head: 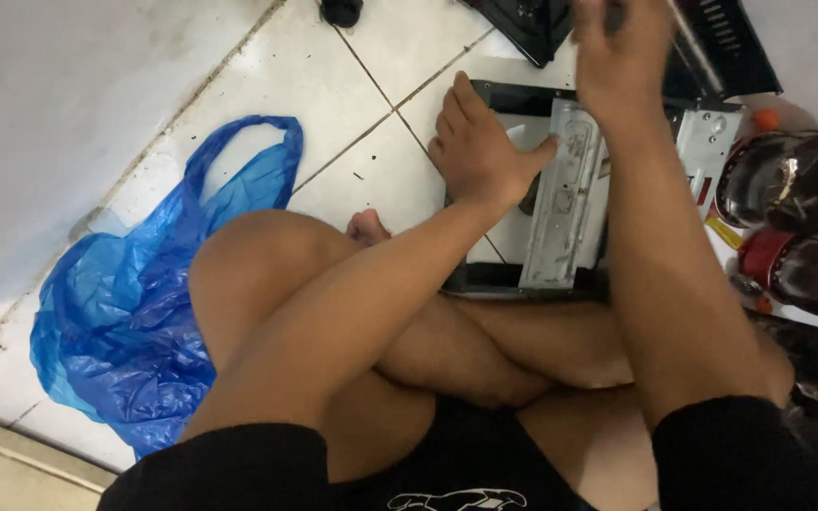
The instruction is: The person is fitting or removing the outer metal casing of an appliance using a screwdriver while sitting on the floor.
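I sit cross-legged on a white tiled floor. My left hand (480, 147) lies flat on the left edge of an open metal chassis (565, 203), a grey and black frame lying on the floor in front of my legs. My right hand (622, 52) is raised above the chassis near the top of the view, blurred, its fingers closed around a thin rod-like tool (693, 47) whose tip I cannot see.
A crumpled blue plastic bag (130, 312) lies on the floor at left. Two dark round speaker-like parts (788, 175) with red rims sit at right. Black device pieces (532, 24) lie beyond the chassis. A small black object (341, 11) is at the top.
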